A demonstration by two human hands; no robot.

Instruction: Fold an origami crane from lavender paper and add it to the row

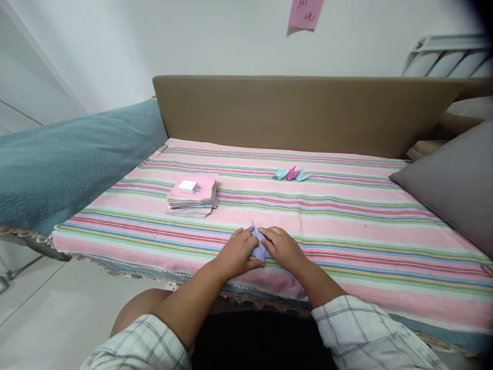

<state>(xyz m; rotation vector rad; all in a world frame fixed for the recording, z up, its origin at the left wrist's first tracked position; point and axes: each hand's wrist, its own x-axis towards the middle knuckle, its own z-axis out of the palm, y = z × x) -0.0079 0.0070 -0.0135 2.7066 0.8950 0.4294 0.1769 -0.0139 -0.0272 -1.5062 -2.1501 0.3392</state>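
A folded piece of purple paper (260, 251) lies on the striped cloth near the front edge, narrow and pointed at its far end. My left hand (239, 252) holds its left side, with fingers bent over it and the thumb by the near tip. On the other side, my right hand (284, 249) has its fingertips closed on the paper's right edge. Parts of the paper are hidden under my fingers. Farther back stand several small folded paper cranes, among them a magenta crane (292, 173) and a light blue crane (302, 174).
To the left sits a stack of square paper (192, 203) with a white plug adapter (188, 186) on top. The striped cloth (346, 221) covers the seat. A brown backrest (292, 113) runs behind it, a blue-covered armrest (84, 159) bounds the left, and a grey cushion (454, 180) the right.
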